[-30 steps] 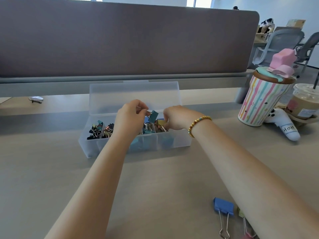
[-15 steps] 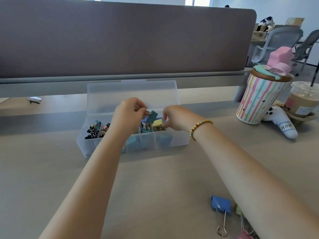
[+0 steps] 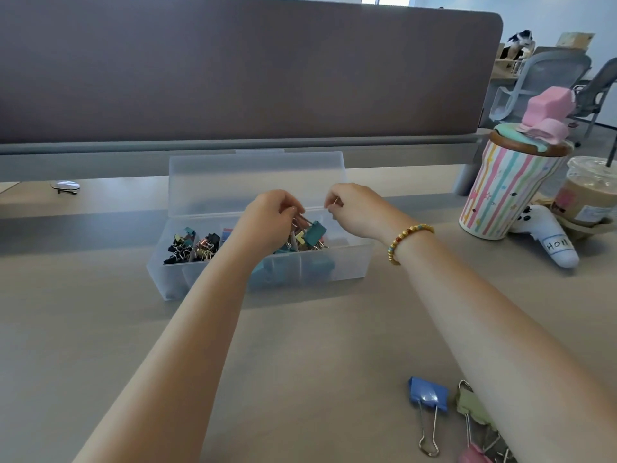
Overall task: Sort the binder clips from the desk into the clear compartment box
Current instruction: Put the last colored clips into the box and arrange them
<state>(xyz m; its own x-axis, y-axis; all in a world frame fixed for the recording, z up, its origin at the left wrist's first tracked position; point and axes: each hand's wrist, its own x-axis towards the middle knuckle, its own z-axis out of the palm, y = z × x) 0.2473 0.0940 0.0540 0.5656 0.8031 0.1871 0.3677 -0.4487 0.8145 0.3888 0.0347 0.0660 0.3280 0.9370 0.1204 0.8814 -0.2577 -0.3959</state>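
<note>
The clear compartment box [image 3: 334,266] stands mid-desk with its lid [image 3: 257,177] tilted up behind it. Its left compartments hold small black clips [image 3: 178,250] and copper ones [image 3: 204,246]; teal clips fill the middle. My left hand [image 3: 268,220] is over the middle of the box, pinching the wire handles of a teal binder clip [image 3: 314,232] held just above the pile. My right hand [image 3: 355,208], with a bead bracelet on the wrist, hovers over the right end with its fingertips pinched together. Near me on the desk lie a blue clip [image 3: 429,394], a green clip [image 3: 470,406] and a pink clip [image 3: 472,457].
A striped cup with a pink lid [image 3: 507,195], an iced drink [image 3: 589,195] and a white plush toy [image 3: 556,243] stand at the right. A brown partition [image 3: 233,78] runs along the back of the desk. A small silvery object [image 3: 65,186] lies far left.
My right hand has lifted out of the box and drawn back to the right. My left hand stays over the middle, and the teal clip has tipped to the right.
</note>
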